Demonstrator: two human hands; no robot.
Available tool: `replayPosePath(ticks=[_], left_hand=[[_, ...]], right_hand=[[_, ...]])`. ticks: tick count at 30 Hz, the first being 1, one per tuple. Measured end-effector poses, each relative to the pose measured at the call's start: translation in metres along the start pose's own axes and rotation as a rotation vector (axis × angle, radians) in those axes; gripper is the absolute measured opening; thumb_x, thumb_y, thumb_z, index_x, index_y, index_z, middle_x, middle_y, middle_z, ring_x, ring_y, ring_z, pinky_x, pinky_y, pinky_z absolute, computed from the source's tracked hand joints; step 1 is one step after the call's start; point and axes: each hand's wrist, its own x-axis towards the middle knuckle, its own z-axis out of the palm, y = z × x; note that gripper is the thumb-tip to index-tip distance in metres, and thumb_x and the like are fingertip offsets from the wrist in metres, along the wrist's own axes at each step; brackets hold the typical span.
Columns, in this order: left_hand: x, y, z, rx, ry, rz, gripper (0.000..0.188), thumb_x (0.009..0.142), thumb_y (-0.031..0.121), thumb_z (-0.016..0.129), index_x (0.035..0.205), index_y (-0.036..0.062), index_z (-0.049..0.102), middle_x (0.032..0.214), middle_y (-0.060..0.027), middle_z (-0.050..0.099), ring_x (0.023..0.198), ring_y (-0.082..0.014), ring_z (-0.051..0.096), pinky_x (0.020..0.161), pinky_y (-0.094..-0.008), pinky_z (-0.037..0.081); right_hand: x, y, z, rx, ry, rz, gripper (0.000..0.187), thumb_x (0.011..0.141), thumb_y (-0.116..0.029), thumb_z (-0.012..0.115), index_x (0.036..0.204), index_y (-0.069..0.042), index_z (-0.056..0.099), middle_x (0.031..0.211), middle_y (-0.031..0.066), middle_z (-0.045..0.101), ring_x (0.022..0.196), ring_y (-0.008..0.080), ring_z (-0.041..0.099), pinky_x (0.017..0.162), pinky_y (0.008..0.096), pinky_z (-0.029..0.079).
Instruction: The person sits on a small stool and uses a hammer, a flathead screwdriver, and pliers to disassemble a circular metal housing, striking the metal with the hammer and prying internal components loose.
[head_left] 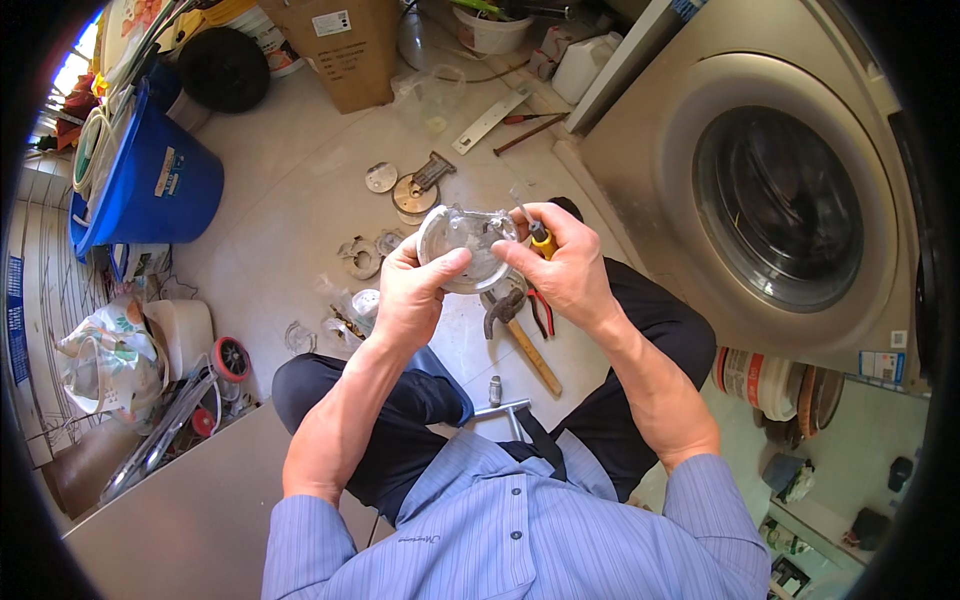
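In front of my body, my left hand [412,290] grips a round, shallow translucent housing [468,232] by its left side, thumb on the near rim. My right hand [572,268] is closed around a screwdriver [542,240] with a yellow and black handle, its shaft pointing away from me. The right thumb and fingers also touch the housing's right edge. Beneath the hands on the floor lie a claw hammer [530,350] with a wooden handle and red-handled pliers [541,312]. Beyond the housing are a round metal disc [413,196] and a dark metal block [433,171].
A washing machine [640,160] stands at right, a blue tub [165,190] at left. A cardboard box [340,60], a flat metal strip [492,120] and a long rusty rod [530,134] lie farther off. A T-shaped metal tool [510,412] sits between my legs.
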Motion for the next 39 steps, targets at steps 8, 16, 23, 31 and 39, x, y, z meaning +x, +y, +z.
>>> replayPosePath(ticks=[8, 16, 23, 31, 39], left_hand=[[-0.015, 0.001, 0.012, 0.340, -0.033, 0.057, 0.038, 0.089, 0.012, 0.078, 0.124, 0.0020, 0.066, 0.110, -0.0028, 0.072, 0.098, -0.0101, 0.067, 0.092, -0.0302, 0.054], [-0.016, 0.003, 0.022, 0.441, 0.003, 0.116, 0.042, 0.092, 0.009, 0.072, 0.131, -0.0010, 0.057, 0.116, -0.0040, 0.067, 0.102, -0.0095, 0.063, 0.092, -0.0270, 0.053], [-0.014, -0.003, 0.009, 0.295, -0.006, 0.038, 0.046, 0.091, 0.009, 0.072, 0.132, -0.0027, 0.056, 0.116, -0.0056, 0.067, 0.102, -0.0114, 0.064, 0.093, -0.0289, 0.052], [-0.014, 0.002, 0.007, 0.250, -0.051, -0.008, 0.047, 0.089, 0.008, 0.071, 0.132, -0.0032, 0.057, 0.118, -0.0076, 0.068, 0.105, -0.0135, 0.065, 0.095, -0.0299, 0.053], [0.001, -0.001, -0.010, 0.050, -0.081, -0.034, 0.046, 0.088, 0.005, 0.073, 0.131, -0.0020, 0.059, 0.117, -0.0079, 0.069, 0.104, -0.0148, 0.067, 0.095, -0.0314, 0.053]], right_hand=[[0.003, 0.007, 0.009, -0.254, 0.082, -0.202, 0.038, 0.078, -0.029, 0.087, 0.092, 0.000, 0.067, 0.085, 0.0164, 0.068, 0.073, 0.0316, 0.068, 0.064, 0.0379, 0.055], [0.007, 0.018, 0.010, -0.373, 0.109, -0.359, 0.032, 0.082, -0.022, 0.082, 0.097, 0.000, 0.065, 0.081, 0.0143, 0.067, 0.068, 0.0339, 0.068, 0.059, 0.0377, 0.055], [0.006, 0.023, 0.019, -0.666, 0.006, -0.566, 0.025, 0.084, -0.019, 0.075, 0.078, -0.007, 0.054, 0.069, 0.0103, 0.058, 0.058, 0.0291, 0.063, 0.052, 0.0387, 0.051], [0.008, 0.032, 0.020, -0.645, -0.055, -0.579, 0.020, 0.082, -0.013, 0.073, 0.077, -0.006, 0.055, 0.069, 0.0119, 0.061, 0.057, 0.0303, 0.065, 0.052, 0.0401, 0.053], [0.017, 0.030, 0.017, -0.397, -0.011, -0.397, 0.022, 0.090, -0.017, 0.075, 0.096, 0.003, 0.068, 0.080, 0.0170, 0.068, 0.066, 0.0295, 0.068, 0.060, 0.0357, 0.053]])
